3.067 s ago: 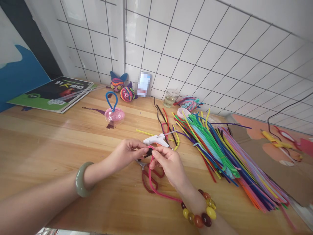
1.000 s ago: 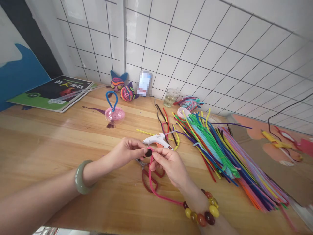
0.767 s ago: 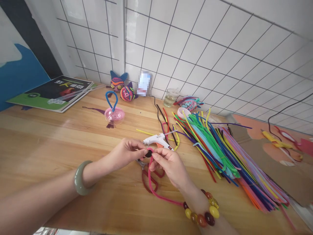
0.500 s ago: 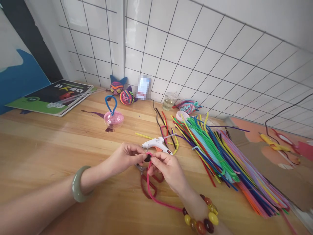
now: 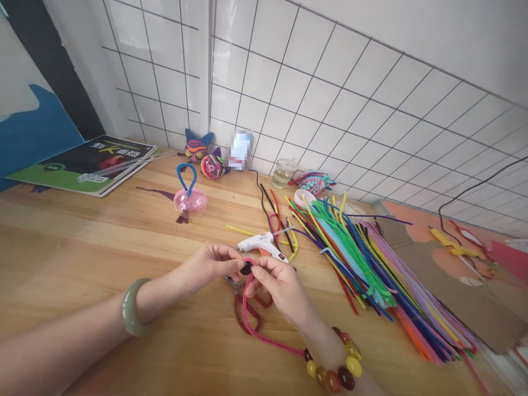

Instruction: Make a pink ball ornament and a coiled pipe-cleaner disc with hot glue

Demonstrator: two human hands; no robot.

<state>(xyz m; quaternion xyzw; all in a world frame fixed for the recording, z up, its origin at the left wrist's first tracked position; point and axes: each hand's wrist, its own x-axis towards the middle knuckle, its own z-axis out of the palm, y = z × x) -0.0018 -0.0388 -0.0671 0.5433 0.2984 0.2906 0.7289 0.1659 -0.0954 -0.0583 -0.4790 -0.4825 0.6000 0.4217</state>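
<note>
My left hand (image 5: pixel 218 263) is closed in a pinch at the edge of a small round black piece (image 5: pixel 246 268). The end of a pink pipe cleaner (image 5: pixel 246 313) curves over the top of that piece. From the other side, my right hand (image 5: pixel 277 281) pinches the pipe cleaner against it. The pipe cleaner's long tail loops down and runs right to beneath my right wrist. Under my hands lie scissors with red handles (image 5: pixel 240 324), their blades partly hidden. A white glue gun (image 5: pixel 259 242) rests just beyond my fingers.
Bundles of colourful pipe cleaners (image 5: pixel 355 247) lie to the right. At the back stand a glass jar (image 5: pixel 282 175), a blurred phone (image 5: pixel 240 149) and striped figures (image 5: pixel 212 164). A clear pink ornament (image 5: pixel 190 202) sits left of centre. A yellow glue gun (image 5: pixel 454 243) lies on cardboard.
The view has shifted slightly, so the table things appear a little further left. Both hands keep their pinch on the black piece and the pink pipe cleaner, with little visible movement.
</note>
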